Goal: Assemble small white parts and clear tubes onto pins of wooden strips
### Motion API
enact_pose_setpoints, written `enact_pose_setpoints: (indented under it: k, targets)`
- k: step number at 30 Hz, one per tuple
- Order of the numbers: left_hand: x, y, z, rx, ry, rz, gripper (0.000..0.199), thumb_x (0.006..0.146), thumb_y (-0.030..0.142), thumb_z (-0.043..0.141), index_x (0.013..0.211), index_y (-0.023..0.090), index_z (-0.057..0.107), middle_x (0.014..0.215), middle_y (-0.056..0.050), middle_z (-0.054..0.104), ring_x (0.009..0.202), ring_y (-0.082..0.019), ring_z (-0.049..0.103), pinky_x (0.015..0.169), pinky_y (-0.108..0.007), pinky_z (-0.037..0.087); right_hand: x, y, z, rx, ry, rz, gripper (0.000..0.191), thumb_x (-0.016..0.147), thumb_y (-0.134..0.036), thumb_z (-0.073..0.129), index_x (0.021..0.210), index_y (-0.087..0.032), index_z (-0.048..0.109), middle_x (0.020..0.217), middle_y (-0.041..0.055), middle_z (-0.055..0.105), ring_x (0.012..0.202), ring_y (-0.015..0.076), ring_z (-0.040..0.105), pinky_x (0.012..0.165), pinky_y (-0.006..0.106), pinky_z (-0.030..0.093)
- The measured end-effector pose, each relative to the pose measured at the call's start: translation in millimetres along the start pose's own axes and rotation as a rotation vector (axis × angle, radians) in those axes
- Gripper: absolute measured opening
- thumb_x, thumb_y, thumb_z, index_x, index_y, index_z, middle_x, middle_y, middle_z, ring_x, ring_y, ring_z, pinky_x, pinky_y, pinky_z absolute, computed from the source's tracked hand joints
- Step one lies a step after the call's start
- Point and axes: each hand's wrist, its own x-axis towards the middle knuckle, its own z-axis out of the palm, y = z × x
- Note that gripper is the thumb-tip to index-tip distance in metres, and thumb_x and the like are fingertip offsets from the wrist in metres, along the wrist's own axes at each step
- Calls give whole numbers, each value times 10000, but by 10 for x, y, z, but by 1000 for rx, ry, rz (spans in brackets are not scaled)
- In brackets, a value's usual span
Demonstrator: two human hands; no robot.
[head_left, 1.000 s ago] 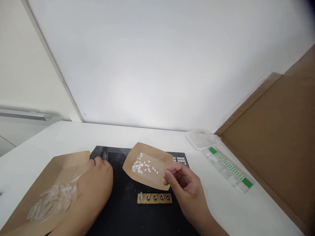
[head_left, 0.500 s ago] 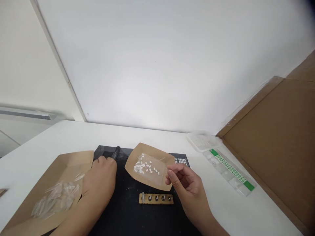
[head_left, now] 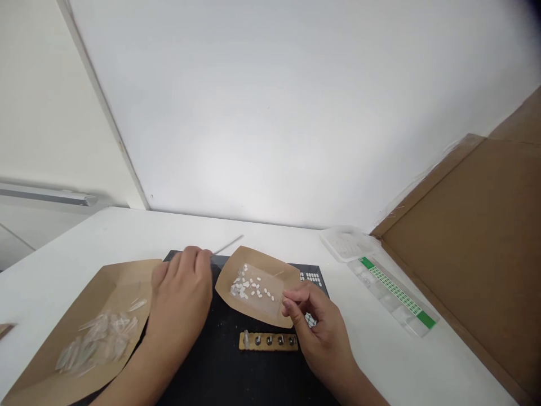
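Observation:
My left hand [head_left: 183, 296] is closed around a tool with a thin grey metal shaft [head_left: 228, 244], which points up and to the right; its handle is hidden in the fist. My right hand [head_left: 319, 324] has thumb and forefinger pinched together beside the right edge of a cardboard tray [head_left: 230, 265]; whatever they hold is too small to make out. Inside that tray lie small white oval pieces [head_left: 240, 287] on a clear sheet. Below it sits a narrow wooden block [head_left: 262, 347] with a row of dark round recesses. A clear tube [head_left: 247, 338] stands at its left end.
A larger cardboard tray [head_left: 122, 276] on the left holds many clear plastic tubes [head_left: 99, 341]. Under the work lies a black mat [head_left: 236, 378]. A clear plastic case with a green strip [head_left: 397, 290] and a clear container [head_left: 346, 242] lie right, by a brown cardboard panel [head_left: 477, 237].
My left hand has risen and shifted right, picking up the dark-handled tool; its thin shaft now shows. My right hand has moved slightly left, still pinched.

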Motion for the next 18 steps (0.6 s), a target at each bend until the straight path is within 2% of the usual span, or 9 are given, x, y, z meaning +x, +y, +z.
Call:
enact_pose_setpoints:
  k: [4,6,9,13,15,18]
  targets:
    - [-31,164,158,-220,80,266,299,947,25,544,1198,163,631,1002,-73,692,854,-235,672,896,-423,503,33,-24,6,-117,19,-48,156,1040,-329,589,937,-238,665,844,11,674,677,160,632,649,291,504]
    - [-54,235,190,-280,127,338,326,963,58,555,1269,158,605,1040,-79,701,787,-215,668,777,-367,525,42,-31,11,-180,42,-82,147,1032,-320,595,930,-237,659,831,4,666,629,150,602,624,290,485]
    - [-100,303,152,-477,136,368,335,1009,139,551,1342,162,571,1065,-88,694,739,-188,671,595,-282,491,37,-28,18,-247,75,-102,113,1026,-313,598,959,-239,651,810,-7,659,607,149,591,613,292,475]
    - [-165,359,54,-877,9,434,332,1014,147,536,1335,209,591,993,-46,655,622,-113,610,580,-241,499,17,-24,6,-300,144,-118,132,1036,-290,561,930,-243,623,826,2,688,736,181,671,689,305,501]
    - [-185,387,34,-1004,-44,415,309,1009,143,545,1297,222,623,969,-31,644,585,-91,583,576,-232,495,8,-28,-9,-334,157,-134,150,1034,-279,552,899,-243,607,824,4,698,746,189,683,684,308,499]
    - [-185,413,33,-1095,-80,359,214,1026,194,576,1200,233,694,916,-27,638,679,-119,630,639,-243,520,4,-33,-26,-331,113,-152,124,1027,-260,557,910,-246,595,799,-6,694,681,177,667,629,298,486]
